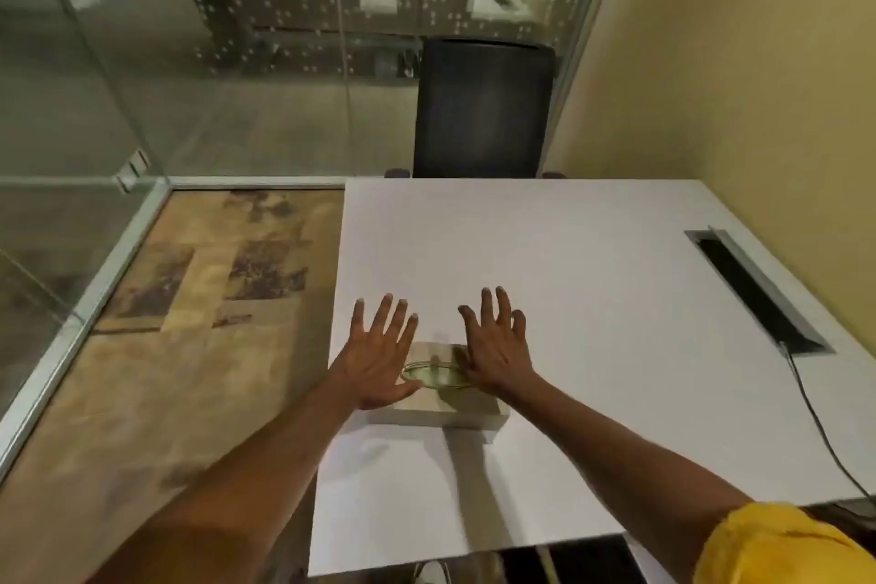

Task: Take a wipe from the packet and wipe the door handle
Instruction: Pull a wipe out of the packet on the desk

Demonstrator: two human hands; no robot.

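A yellow sleeve (777,545) fills the near right corner, and both bare forearms reach forward over the white table (592,275). The left hand (379,358) and right hand (495,349) hover flat, fingers spread wide, holding nothing. The wipe packet (438,410) lies directly under and between them, near the table's left edge, its long axis running left to right, its oval lid (433,376) between the two palms. Both hands look equally near. Open table lies beyond and right; a cable slot (753,289) and black chair (483,109) sit well apart. No door handle is visible.
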